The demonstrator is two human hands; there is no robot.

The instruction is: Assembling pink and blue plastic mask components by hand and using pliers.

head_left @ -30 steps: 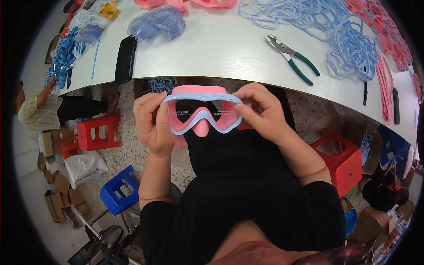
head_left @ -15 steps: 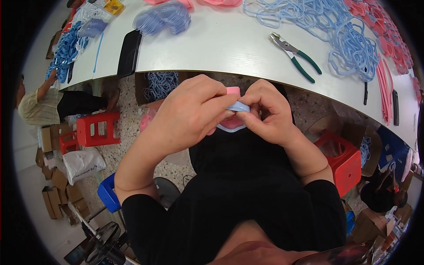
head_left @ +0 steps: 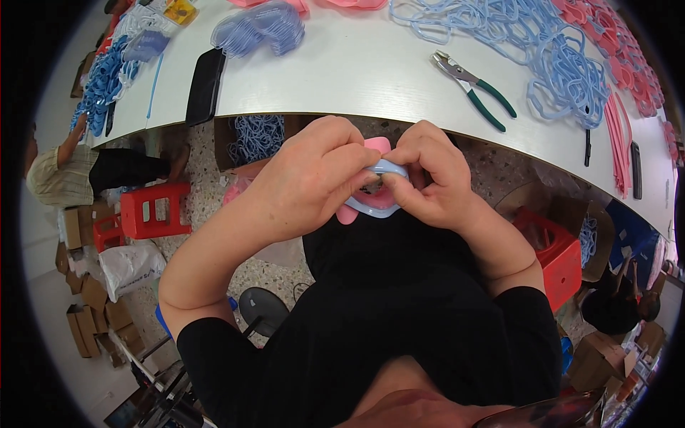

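Note:
In front of my body, just off the table's near edge, I hold a soft pink mask piece (head_left: 347, 215), which looks like part of a swim mask, with a light blue rim (head_left: 374, 212). My left hand (head_left: 310, 175) is closed on its left side, thumb and fingers pinching the blue rim near the top. From the right, my right hand (head_left: 432, 178) pinches the same upper stretch of rim between thumb and fingertips. Both hands' fingertips nearly meet there. Part of the piece is hidden behind my fingers.
On the white table (head_left: 321, 78) lie green-handled pliers (head_left: 474, 89), a black phone (head_left: 205, 87), stacked clear lenses (head_left: 258, 32), tangled light blue frames (head_left: 564, 78) and pink strips (head_left: 618, 143). Red stools (head_left: 153, 210) stand on the floor. Another person (head_left: 64, 167) is at the far left.
The pink piece has turned slightly in my hands, so more of its lower left end and inside shows. My left elbow has swung outward to the left.

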